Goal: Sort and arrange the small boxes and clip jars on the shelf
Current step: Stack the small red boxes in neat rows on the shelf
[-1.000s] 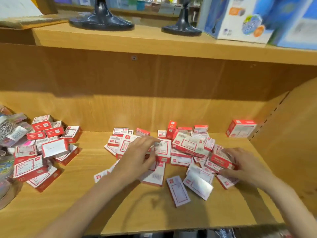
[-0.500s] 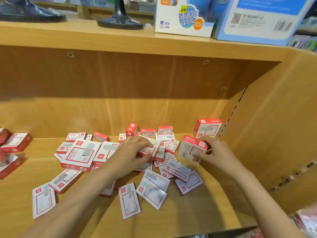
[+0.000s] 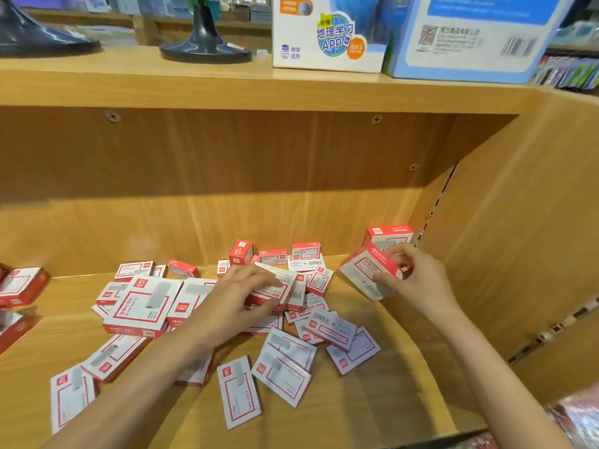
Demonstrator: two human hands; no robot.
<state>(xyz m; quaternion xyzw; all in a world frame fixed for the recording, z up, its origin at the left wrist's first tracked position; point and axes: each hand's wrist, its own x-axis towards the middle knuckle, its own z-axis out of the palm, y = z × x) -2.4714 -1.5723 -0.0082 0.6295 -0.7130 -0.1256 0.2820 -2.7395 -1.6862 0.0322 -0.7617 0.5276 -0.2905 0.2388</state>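
Observation:
Several small red-and-white boxes lie scattered in a heap [image 3: 285, 325] on the wooden shelf [image 3: 372, 413]. My right hand [image 3: 413, 280] holds one larger red-and-white box [image 3: 366, 270] tilted in the air near the shelf's right wall. Just behind it, another box [image 3: 389, 234] stands upright in the back right corner. My left hand [image 3: 240, 296] rests on the middle of the heap, its fingers closed on a box [image 3: 275, 288] at the top. A big flat box [image 3: 142, 306] lies left of that hand. No clip jars are in view.
More red boxes [image 3: 19, 286] sit at the far left edge. The shelf's right side wall [image 3: 505, 254] stands close to my right hand. On the upper shelf are two black stand bases [image 3: 204, 50] and large cartons [image 3: 327, 34].
My right hand has lifted its box higher and moved it right, toward the upright box in the corner. My left hand stays on the heap. The view has swung further right.

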